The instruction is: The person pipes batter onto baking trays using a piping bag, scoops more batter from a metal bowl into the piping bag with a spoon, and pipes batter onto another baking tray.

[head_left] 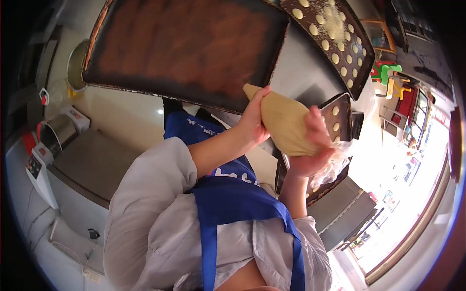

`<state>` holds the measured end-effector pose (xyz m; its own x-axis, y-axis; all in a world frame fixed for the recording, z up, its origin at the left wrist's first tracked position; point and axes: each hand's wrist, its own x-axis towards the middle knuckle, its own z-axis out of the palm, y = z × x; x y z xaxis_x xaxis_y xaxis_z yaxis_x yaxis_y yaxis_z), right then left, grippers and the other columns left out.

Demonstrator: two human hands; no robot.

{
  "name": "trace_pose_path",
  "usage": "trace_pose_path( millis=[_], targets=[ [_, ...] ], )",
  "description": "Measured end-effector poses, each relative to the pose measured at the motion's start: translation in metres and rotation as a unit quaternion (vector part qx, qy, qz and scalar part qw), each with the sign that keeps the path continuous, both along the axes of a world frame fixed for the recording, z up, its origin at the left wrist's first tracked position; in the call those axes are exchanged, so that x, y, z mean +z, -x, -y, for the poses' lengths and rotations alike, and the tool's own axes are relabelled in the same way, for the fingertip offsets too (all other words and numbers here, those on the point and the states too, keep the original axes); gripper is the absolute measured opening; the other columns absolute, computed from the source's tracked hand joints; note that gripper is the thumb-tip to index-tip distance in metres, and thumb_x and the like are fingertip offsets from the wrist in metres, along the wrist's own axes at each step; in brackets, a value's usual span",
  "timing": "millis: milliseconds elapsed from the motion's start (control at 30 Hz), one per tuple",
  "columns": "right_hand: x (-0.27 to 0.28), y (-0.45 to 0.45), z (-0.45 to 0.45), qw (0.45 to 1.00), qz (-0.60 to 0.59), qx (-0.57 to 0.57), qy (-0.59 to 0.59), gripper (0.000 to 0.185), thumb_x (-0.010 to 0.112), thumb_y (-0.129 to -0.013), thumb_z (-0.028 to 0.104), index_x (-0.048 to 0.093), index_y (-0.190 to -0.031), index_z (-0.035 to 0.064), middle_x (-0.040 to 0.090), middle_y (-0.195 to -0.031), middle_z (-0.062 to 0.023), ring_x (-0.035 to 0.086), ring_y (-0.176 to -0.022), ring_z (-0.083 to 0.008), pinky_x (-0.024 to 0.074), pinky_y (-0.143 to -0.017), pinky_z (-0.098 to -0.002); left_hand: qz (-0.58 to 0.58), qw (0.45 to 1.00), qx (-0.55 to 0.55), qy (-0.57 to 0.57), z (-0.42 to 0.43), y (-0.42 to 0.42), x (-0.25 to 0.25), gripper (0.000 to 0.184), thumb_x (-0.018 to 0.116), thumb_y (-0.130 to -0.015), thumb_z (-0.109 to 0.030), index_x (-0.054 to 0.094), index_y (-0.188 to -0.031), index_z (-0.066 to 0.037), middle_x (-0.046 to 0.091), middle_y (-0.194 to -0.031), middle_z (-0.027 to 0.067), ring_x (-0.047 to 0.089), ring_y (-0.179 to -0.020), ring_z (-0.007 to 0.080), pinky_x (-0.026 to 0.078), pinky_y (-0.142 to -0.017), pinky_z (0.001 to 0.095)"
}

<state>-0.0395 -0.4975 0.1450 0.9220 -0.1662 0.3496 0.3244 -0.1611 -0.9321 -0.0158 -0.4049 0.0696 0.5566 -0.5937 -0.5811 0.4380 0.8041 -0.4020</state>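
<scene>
A piping bag [287,122] full of pale yellow-beige filling is held slantwise, its narrow tip pointing up and left over the corner of a large dark tray [187,48]. My left hand [256,116] is closed round the bag near its tip. At the wide end, my right hand [314,148] grips the bag, its fingers blurred; clear crumpled plastic [332,167] hangs beside the palm. Upper right, a dark tray [335,41] carries several round cream-coloured dots and a patch of pale crumbs. Partly behind the right hand lies another dotted tray [343,114].
Bare metal surface [303,63] shows between the trays. On the left are a grey worktop [94,162], a scale-like device [41,177] and a metal container [58,130]. Coloured stools [388,75] stand at right, near a bright opening. My blue apron [238,199] is below the hands.
</scene>
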Motion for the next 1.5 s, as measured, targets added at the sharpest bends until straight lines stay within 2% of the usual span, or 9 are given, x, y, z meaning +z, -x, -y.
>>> trace_pose_path(
  millis=[100, 167, 200, 400, 833, 933, 1100, 1333, 1500],
  targets=[
    [-0.007, -0.012, 0.008, 0.998, -0.011, -0.027, 0.058, 0.057, 0.017, -0.1, 0.043, 0.04, -0.059, 0.0098, 0.06, -0.069, -0.0124, 0.058, -0.089, -0.0291, 0.0297, -0.106, -0.0459, -0.01, 0.999, 0.02, -0.024, 0.005, -0.002, -0.009, 0.034, 0.058, -0.087, -0.039, 0.054, -0.099, -0.008, 0.062, -0.095, 0.0057, 0.062, -0.092, 0.0193, 0.053, -0.081, 0.0347],
    [-0.017, -0.013, 0.021, 0.991, -0.086, 0.052, -0.089, 0.056, 0.018, -0.1, 0.04, 0.035, -0.055, 0.0116, 0.053, -0.058, -0.0097, 0.056, -0.079, -0.0249, 0.0317, -0.104, -0.0443, -0.027, 0.999, 0.023, -0.029, 0.008, -0.005, -0.018, 0.034, 0.058, -0.087, -0.04, 0.053, -0.099, -0.008, 0.062, -0.095, 0.0058, 0.062, -0.092, 0.0189, 0.053, -0.081, 0.0342],
    [-0.017, -0.017, 0.011, 0.991, -0.094, 0.001, -0.094, 0.055, 0.018, -0.1, 0.037, 0.03, -0.052, 0.0141, 0.045, -0.05, -0.0065, 0.052, -0.07, -0.021, 0.0348, -0.102, -0.0425, -0.04, 0.998, 0.018, -0.035, 0.01, -0.004, -0.023, 0.035, 0.058, -0.087, -0.04, 0.053, -0.099, -0.008, 0.061, -0.095, 0.0058, 0.062, -0.091, 0.0186, 0.053, -0.081, 0.0338],
    [-0.03, -0.026, 0.001, 0.995, -0.087, 0.002, -0.055, 0.05, 0.018, -0.099, 0.028, 0.026, -0.052, 0.0157, 0.039, -0.048, -0.0033, 0.046, -0.064, -0.0188, 0.0381, -0.094, -0.0402, -0.023, 0.999, 0.032, -0.013, 0.006, -0.005, -0.037, 0.036, 0.058, -0.087, -0.041, 0.052, -0.097, -0.007, 0.061, -0.093, 0.0057, 0.062, -0.088, 0.0173, 0.053, -0.08, 0.0323],
    [-0.033, -0.024, 0.001, 0.991, -0.123, -0.016, -0.046, 0.049, 0.024, -0.097, 0.028, 0.023, -0.05, 0.0169, 0.034, -0.044, -0.002, 0.039, -0.056, -0.0162, 0.0397, -0.087, -0.0355, -0.071, 0.997, 0.018, -0.02, 0.007, 0.001, -0.044, 0.035, 0.054, -0.089, -0.041, 0.055, -0.094, -0.007, 0.062, -0.091, 0.0068, 0.063, -0.088, 0.0191, 0.052, -0.081, 0.0344],
    [-0.033, -0.026, 0.001, 0.99, -0.137, -0.012, -0.014, 0.048, 0.026, -0.097, 0.029, 0.024, -0.05, 0.0164, 0.033, -0.044, -0.0023, 0.04, -0.054, -0.0165, 0.0403, -0.085, -0.0358, -0.036, 0.999, 0.035, 0.01, 0.007, 0.002, -0.046, 0.034, 0.059, -0.087, -0.039, 0.052, -0.096, -0.007, 0.06, -0.092, 0.0049, 0.061, -0.087, 0.0158, 0.053, -0.079, 0.0309],
    [-0.027, -0.031, -0.02, 0.997, -0.041, -0.056, 0.015, 0.047, 0.024, -0.096, 0.03, 0.027, -0.051, 0.015, 0.033, -0.044, -0.0023, 0.042, -0.055, -0.0169, 0.0408, -0.084, -0.0371, -0.038, 0.999, 0.012, 0.03, -0.009, -0.015, -0.038, 0.032, 0.06, -0.086, -0.036, 0.052, -0.096, -0.007, 0.061, -0.091, 0.0054, 0.062, -0.085, 0.0166, 0.053, -0.077, 0.031],
    [-0.028, -0.044, -0.036, 0.99, -0.059, 0.099, -0.08, 0.049, 0.022, -0.096, 0.029, 0.028, -0.05, 0.0165, 0.035, -0.043, -0.0019, 0.039, -0.053, -0.0154, 0.0395, -0.081, -0.0344, -0.035, 0.992, 0.1, -0.069, -0.043, -0.012, -0.025, 0.034, 0.06, -0.086, -0.037, 0.052, -0.098, -0.006, 0.061, -0.091, 0.0062, 0.063, -0.087, 0.0177, 0.053, -0.079, 0.0321],
    [-0.036, -0.05, -0.052, 0.992, -0.083, 0.096, -0.016, 0.048, 0.024, -0.096, 0.028, 0.026, -0.05, 0.0164, 0.034, -0.043, -0.0017, 0.035, -0.052, -0.0149, 0.0385, -0.077, -0.0333, -0.025, 0.995, 0.088, -0.028, -0.054, -0.015, -0.037, 0.037, 0.055, -0.088, -0.04, 0.052, -0.099, -0.005, 0.062, -0.093, 0.007, 0.062, -0.09, 0.0187, 0.051, -0.083, 0.0332]
  ],
)
